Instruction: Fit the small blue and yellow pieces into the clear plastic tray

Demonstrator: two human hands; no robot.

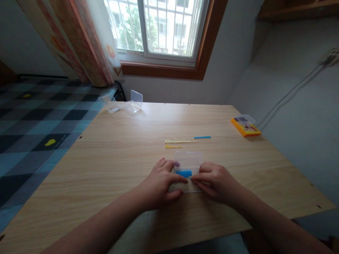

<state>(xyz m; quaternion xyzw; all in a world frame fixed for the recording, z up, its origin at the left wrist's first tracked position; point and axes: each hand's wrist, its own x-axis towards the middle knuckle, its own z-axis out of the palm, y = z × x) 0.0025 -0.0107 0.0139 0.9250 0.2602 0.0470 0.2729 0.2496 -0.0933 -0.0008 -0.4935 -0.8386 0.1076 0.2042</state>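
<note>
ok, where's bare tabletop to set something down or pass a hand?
Free: the wide left half of the table, between the open clear cases at the far edge and the left hand. Also the right side between the right hand and the orange box. Crowded: centre, both hands on the clear box, bead rows just beyond.

The wooden table [106,165] carries an orange box [245,127] near its far right edge and open clear cases [134,105] at its far left corner. Behind it are a barred window [159,26] and a patterned curtain [79,38]. A checked blanket [31,116] lies to the left, and a white cable [291,91] runs along the right wall.
</note>
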